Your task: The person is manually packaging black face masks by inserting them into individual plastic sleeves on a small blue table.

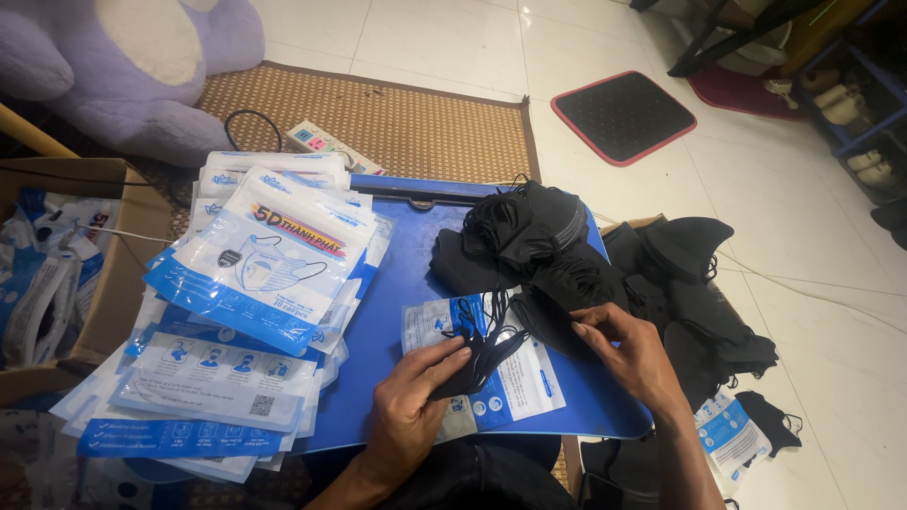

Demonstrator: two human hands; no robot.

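Note:
My left hand (pixel 411 401) presses a folded stack of black face masks (pixel 477 359) onto a clear plastic pouch with blue print (pixel 529 387) lying on a blue board (pixel 397 274). My right hand (pixel 633 354) pinches the upper right edge of the same stack, next to the mask ear loops. A heap of loose black masks (pixel 524 236) lies just beyond both hands on the board.
Stacks of filled blue-and-white mask pouches (pixel 255 283) cover the board's left side. More black masks (pixel 694 293) spill off to the right, with a pouch (pixel 732 434) on the tiled floor. A cardboard box (pixel 104 274) stands left, with a purple plush toy (pixel 132 66), power strip (pixel 326 146) and black mat (pixel 624 115) behind.

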